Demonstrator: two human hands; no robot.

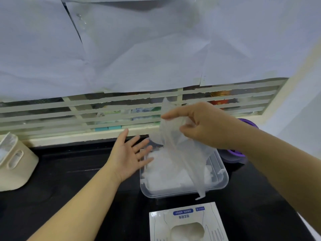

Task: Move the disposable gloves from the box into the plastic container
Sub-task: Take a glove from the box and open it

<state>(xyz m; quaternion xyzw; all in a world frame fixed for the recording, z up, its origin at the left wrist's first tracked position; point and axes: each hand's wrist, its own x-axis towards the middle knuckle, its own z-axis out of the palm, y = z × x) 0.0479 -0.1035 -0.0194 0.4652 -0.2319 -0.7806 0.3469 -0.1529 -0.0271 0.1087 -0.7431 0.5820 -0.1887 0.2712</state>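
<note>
Right fingers [184, 126] pinching glove [180, 153]; left fingers [139, 146] spread. Could drape outside container [224, 178] below.

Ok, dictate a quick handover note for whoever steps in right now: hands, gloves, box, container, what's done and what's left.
Right hand: pinching one clear disposable glove, which hangs over the plastic container.
Left hand: open, empty, at the container's left edge.
Glove box: on the black counter, nearer than the container, gloves showing in its opening.
Done: a heap of gloves already in the container.
Left: drop this glove in, then empty the box.
</note>
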